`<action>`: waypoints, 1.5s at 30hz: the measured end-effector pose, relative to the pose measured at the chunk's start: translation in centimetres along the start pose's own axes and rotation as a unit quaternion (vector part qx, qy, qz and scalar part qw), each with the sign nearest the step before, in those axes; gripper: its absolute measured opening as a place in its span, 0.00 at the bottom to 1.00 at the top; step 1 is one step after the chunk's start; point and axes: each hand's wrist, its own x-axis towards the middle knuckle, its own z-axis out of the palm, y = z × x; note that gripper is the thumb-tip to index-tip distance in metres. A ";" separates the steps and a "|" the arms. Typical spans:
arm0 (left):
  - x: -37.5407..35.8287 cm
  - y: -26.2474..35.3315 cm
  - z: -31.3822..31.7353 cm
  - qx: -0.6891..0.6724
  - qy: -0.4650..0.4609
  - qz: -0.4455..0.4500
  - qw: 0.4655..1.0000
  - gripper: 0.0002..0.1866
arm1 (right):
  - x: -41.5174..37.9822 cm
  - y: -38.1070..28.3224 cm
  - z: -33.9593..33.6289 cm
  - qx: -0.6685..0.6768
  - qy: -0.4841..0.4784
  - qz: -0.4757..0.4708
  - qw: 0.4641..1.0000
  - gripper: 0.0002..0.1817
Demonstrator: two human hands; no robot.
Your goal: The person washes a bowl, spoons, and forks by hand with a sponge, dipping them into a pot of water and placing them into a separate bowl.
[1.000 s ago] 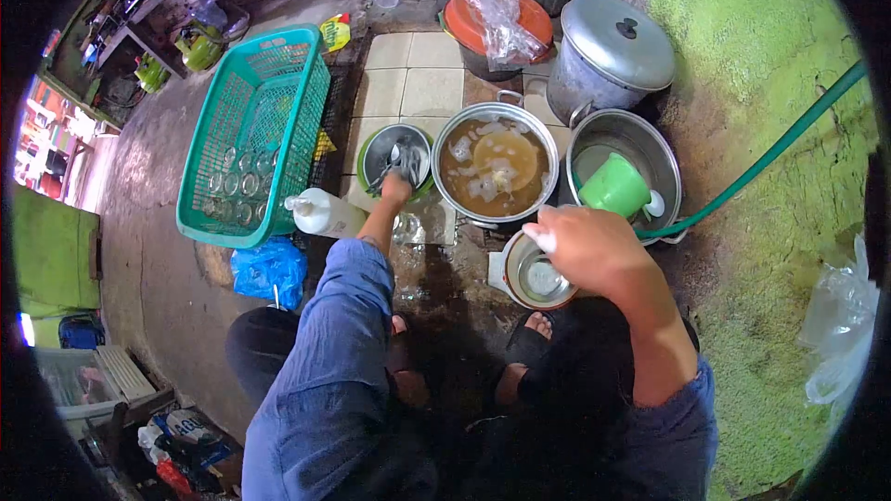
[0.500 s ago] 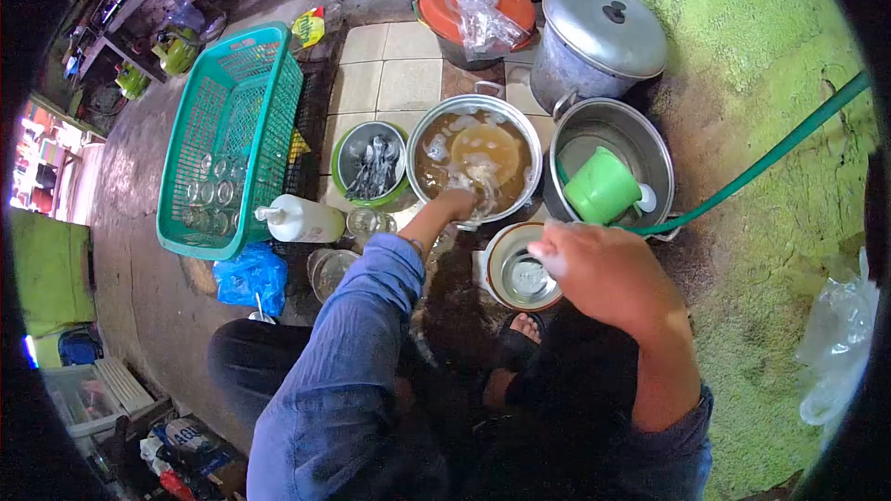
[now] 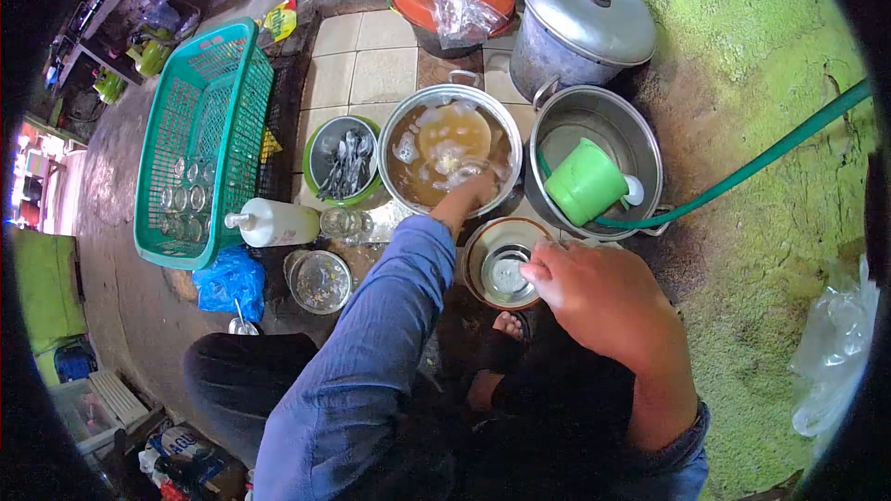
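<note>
Head view: left hand (image 3: 475, 191) dips in basin (image 3: 452, 150), grip unclear; right hand (image 3: 594, 292) steadies bowl (image 3: 506, 263) by rim.

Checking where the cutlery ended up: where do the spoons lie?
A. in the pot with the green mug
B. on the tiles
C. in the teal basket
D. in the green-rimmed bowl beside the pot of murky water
D: the spoons lie heaped in the green-rimmed bowl, left of the pot of murky water.
</note>
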 end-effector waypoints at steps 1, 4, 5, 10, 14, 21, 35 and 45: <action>0.2 0.3 0.2 -0.002 -0.001 -0.001 1.000 0.33 | 0.0 0.0 0.1 -0.007 0.000 -0.005 1.000 0.14; -0.1 1.6 -0.5 -0.060 0.113 0.065 0.990 0.36 | 0.1 0.2 0.4 -0.009 0.015 -0.018 1.000 0.14; -0.9 2.1 -0.4 -0.096 0.122 0.030 0.987 0.34 | 0.1 0.2 0.6 -0.003 0.028 -0.027 0.999 0.14; -2.9 1.4 -0.4 0.033 0.114 0.057 0.991 0.19 | 0.2 0.0 0.8 -0.007 0.024 -0.025 0.999 0.14; -1.6 -1.4 0.6 0.194 0.124 0.140 0.963 0.16 | 0.0 -0.3 1.0 0.002 0.028 -0.031 0.999 0.14; -4.0 -0.7 -0.4 0.215 0.047 0.054 0.974 0.21 | 0.5 -0.7 0.8 -0.019 0.012 -0.028 0.999 0.14; -4.9 2.3 -2.6 0.318 0.096 0.040 0.942 0.10 | 0.6 -0.4 0.9 0.010 0.024 -0.031 0.999 0.15; -9.0 1.9 -4.1 0.358 0.162 0.089 0.915 0.08 | 0.4 -0.4 0.6 0.007 0.044 -0.026 0.999 0.15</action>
